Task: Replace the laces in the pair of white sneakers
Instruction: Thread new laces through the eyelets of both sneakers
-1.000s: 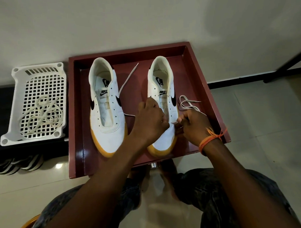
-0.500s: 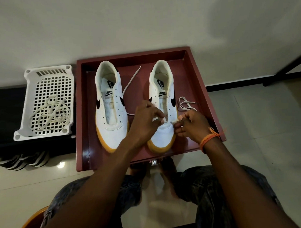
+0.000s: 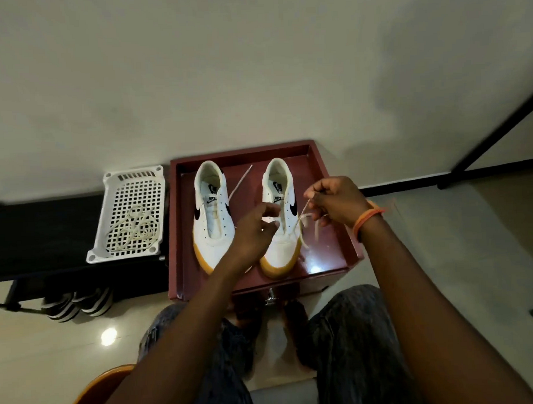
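Two sneakers: both white with gum soles, side by side in a dark red tray, toes toward the person.
Basket [image 3: 129, 212]: white perforated plastic, far left on a black shelf, just beside the tray.
Old laces [image 3: 134, 229]: a loose cream tangle lying on the basket floor.
Tray [image 3: 324, 166]: square, raised rim, a small metal knob on its near side.
Left sneaker [image 3: 213, 215]: eyelets bare, no lace threaded — tongue showing.
Loose lace [image 3: 240, 180]: a pale strip lying slantwise between the two shoes, its far end toward the tray's back wall.
Left hand [image 3: 252, 232]: over the toe half of the right sneaker, fingers curled and thumb meeting them at the lowest eyelets; it seems to pinch lace there, but blur leaves that uncertain.
Right sneaker [image 3: 282, 201]: lace crossing only at the lowest eyelets, the rest unlaced.
New lace [image 3: 303, 218]: runs up from the shoe's right side to the right hand, slack loops hanging below.
Right hand [image 3: 334, 201]: raised above the tray's right part, fingers and thumb pinching the new lace — an orange band on the wrist.
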